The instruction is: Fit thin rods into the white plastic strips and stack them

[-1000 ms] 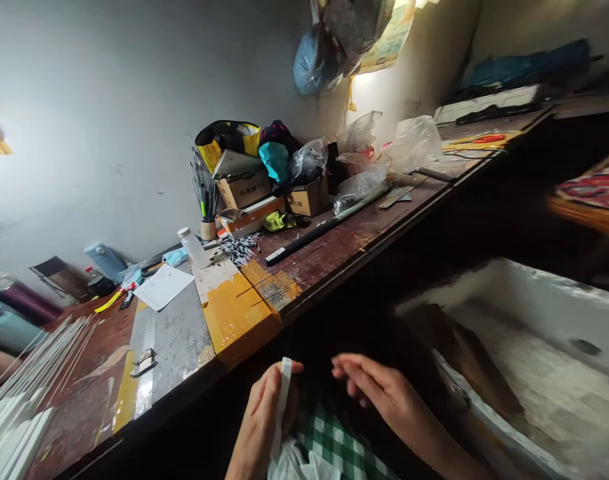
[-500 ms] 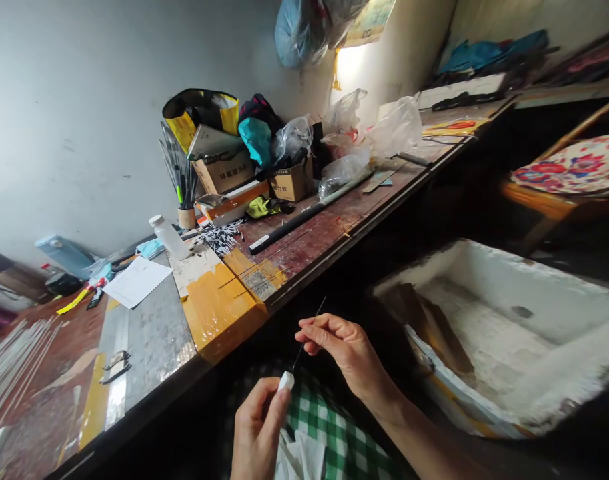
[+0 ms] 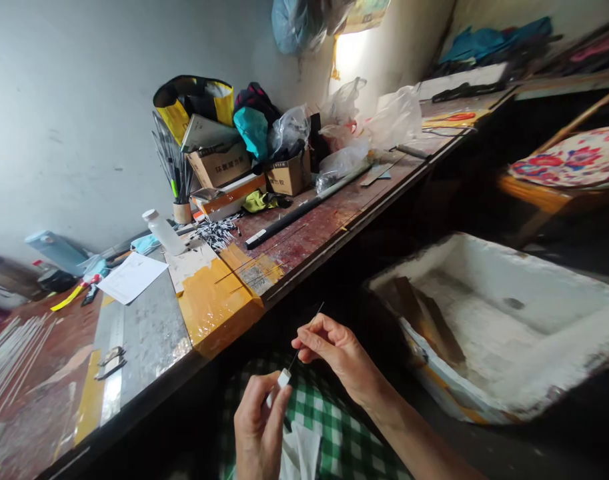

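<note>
Between the thumb and fingers of my left hand (image 3: 258, 421) is a small white block (image 3: 284, 379). My right hand (image 3: 337, 353) pinches a thin dark rod (image 3: 295, 360) that slants up to the right. The rod's lower end meets the top of the block; whether it goes inside I cannot tell. Both hands are above my lap, over a green and white checked cloth (image 3: 329, 417). A crumpled white cloth (image 3: 300, 453) lies there below my left hand.
The workbench (image 3: 149, 347) runs diagonally ahead, its edge close to my hands. It bears a plastic bottle (image 3: 163, 233), a paper sheet (image 3: 133, 277), cardboard boxes (image 3: 219, 165) and a long dark tube (image 3: 294, 217). A worn white foam box (image 3: 494, 373) stands at right, near a cushioned chair (image 3: 569, 160).
The view has shifted slightly. My hands keep their grips on the block and the rod, and the block's tilt differs a little.
</note>
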`<state>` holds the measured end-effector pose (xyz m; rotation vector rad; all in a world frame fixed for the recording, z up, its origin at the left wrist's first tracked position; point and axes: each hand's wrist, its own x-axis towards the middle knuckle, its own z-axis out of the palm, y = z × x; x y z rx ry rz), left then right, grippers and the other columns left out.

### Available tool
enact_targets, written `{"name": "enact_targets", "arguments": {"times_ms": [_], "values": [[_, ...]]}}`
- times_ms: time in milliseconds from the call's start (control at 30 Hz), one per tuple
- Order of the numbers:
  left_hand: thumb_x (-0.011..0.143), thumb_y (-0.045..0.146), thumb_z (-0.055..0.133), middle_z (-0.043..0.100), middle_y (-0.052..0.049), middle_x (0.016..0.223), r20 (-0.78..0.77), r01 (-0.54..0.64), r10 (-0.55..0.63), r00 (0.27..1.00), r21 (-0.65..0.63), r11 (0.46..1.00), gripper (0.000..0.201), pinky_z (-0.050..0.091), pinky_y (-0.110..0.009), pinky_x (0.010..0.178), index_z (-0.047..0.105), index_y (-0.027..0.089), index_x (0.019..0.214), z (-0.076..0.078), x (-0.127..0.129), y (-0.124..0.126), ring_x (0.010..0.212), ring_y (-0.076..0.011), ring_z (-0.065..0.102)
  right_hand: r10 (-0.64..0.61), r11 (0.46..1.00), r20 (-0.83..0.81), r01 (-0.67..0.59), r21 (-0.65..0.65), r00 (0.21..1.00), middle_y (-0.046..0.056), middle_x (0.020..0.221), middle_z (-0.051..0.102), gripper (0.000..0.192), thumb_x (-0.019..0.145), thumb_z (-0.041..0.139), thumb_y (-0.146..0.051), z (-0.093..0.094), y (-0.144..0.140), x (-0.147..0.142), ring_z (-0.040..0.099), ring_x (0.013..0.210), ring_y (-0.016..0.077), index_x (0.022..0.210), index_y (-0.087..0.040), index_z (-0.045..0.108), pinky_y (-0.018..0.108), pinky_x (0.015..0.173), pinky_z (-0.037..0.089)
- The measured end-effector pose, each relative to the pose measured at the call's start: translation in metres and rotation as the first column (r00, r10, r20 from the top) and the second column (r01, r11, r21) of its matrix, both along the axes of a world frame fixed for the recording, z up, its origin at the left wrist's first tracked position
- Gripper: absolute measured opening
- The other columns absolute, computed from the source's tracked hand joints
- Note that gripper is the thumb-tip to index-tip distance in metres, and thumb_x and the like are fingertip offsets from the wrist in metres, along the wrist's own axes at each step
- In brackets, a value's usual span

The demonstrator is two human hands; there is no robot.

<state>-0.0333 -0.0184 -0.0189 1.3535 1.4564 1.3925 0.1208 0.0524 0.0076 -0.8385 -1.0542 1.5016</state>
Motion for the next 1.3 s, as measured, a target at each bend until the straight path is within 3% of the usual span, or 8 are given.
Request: {"name": "enact_targets", "arguments": {"times_ms": [300, 467, 600, 767, 867, 1000, 1167, 1300], "values": [[0.085, 0.039, 0.059, 0.060, -0.003, 0.075, -0.060, 0.057, -0.060, 0.996, -0.043, 0.997, 0.023, 0.042, -0.022, 0.063, 0.067, 0.018, 0.089, -0.009, -0.004, 0.000, 0.069, -0.0148, 0.053, 0.059, 0.997, -0.033, -0.060, -0.038, 0.998, 0.001, 0.074, 0.071, 0.027, 0.082, 0.070, -0.040, -0.018, -0.009, -0.012, 0.062, 0.061, 0.0094, 0.076, -0.016, 0.060, 0.021, 0.060, 0.051], [0.092, 0.041, 0.047, 0.063, -0.005, 0.090, -0.073, 0.179, -0.190, 0.979, -0.143, 0.973, 0.030, 0.042, -0.024, 0.073, 0.064, 0.019, 0.104, -0.007, -0.007, -0.001, 0.081, -0.0168, 0.056, 0.159, 0.987, -0.032, -0.159, -0.004, 0.987, 0.005, 0.093, 0.073, 0.023, 0.085, 0.067, -0.036, -0.018, -0.009, -0.006, 0.065, 0.072, 0.0120, 0.097, -0.017, 0.067, 0.024, 0.068, 0.052], [0.094, 0.042, 0.042, 0.062, -0.003, 0.083, -0.081, 0.139, -0.154, 0.985, -0.164, 0.977, 0.033, 0.042, -0.023, 0.068, 0.064, 0.020, 0.104, -0.008, -0.009, -0.006, 0.073, -0.0146, 0.054, 0.071, 0.997, 0.031, -0.071, -0.006, 0.997, 0.006, 0.084, 0.074, 0.021, 0.084, 0.068, -0.035, -0.011, -0.010, -0.002, 0.064, 0.068, 0.0119, 0.091, -0.015, 0.070, 0.023, 0.068, 0.051], [0.088, 0.034, 0.056, 0.063, -0.004, 0.084, -0.109, 0.062, -0.065, 0.992, -0.031, 0.998, 0.018, 0.044, -0.022, 0.070, 0.066, 0.020, 0.094, -0.016, -0.009, -0.012, 0.076, -0.0151, 0.058, -0.025, 0.999, 0.064, 0.026, -0.020, 0.998, 0.004, 0.079, 0.073, 0.022, 0.081, 0.070, -0.037, -0.010, -0.012, -0.005, 0.061, 0.063, 0.0106, 0.085, -0.015, 0.066, 0.022, 0.063, 0.049], [0.084, 0.028, 0.062, 0.061, -0.006, 0.088, -0.079, -0.048, 0.055, 0.995, 0.098, 0.994, 0.012, 0.047, -0.022, 0.072, 0.067, 0.020, 0.091, -0.025, -0.007, -0.013, 0.080, -0.0164, 0.059, -0.016, 1.000, 0.084, 0.016, 0.000, 0.996, 0.001, 0.075, 0.070, 0.026, 0.082, 0.069, -0.040, -0.016, -0.012, -0.007, 0.057, 0.058, 0.0090, 0.077, -0.017, 0.059, 0.022, 0.059, 0.046], [0.081, 0.021, 0.065, 0.059, -0.006, 0.092, -0.069, -0.055, 0.071, 0.995, 0.204, 0.977, 0.011, 0.048, -0.021, 0.073, 0.067, 0.021, 0.092, -0.033, -0.002, -0.011, 0.084, -0.0157, 0.059, 0.017, 1.000, 0.088, -0.017, -0.001, 0.996, 0.000, 0.073, 0.069, 0.030, 0.083, 0.068, -0.042, -0.022, -0.014, -0.010, 0.056, 0.056, 0.0086, 0.073, -0.017, 0.053, 0.022, 0.058, 0.046], [0.083, 0.025, 0.062, 0.061, -0.007, 0.092, -0.082, -0.025, 0.038, 0.996, 0.154, 0.988, 0.009, 0.048, -0.023, 0.073, 0.067, 0.021, 0.090, -0.028, 0.001, -0.009, 0.084, -0.0172, 0.059, 0.063, 0.998, 0.083, -0.061, -0.019, 0.995, 0.001, 0.074, 0.069, 0.028, 0.083, 0.068, -0.039, -0.028, -0.018, -0.013, 0.057, 0.057, 0.0085, 0.073, -0.017, 0.055, 0.022, 0.058, 0.046], [0.088, 0.033, 0.056, 0.065, -0.006, 0.090, -0.088, 0.039, -0.040, 0.995, -0.012, 0.999, 0.019, 0.048, -0.024, 0.073, 0.066, 0.019, 0.096, -0.022, -0.002, -0.008, 0.081, -0.0178, 0.061, 0.140, 0.990, 0.051, -0.138, -0.032, 0.989, 0.003, 0.083, 0.071, 0.021, 0.084, 0.067, -0.037, -0.030, -0.017, -0.013, 0.060, 0.064, 0.0110, 0.084, -0.017, 0.062, 0.023, 0.061, 0.048]]}}
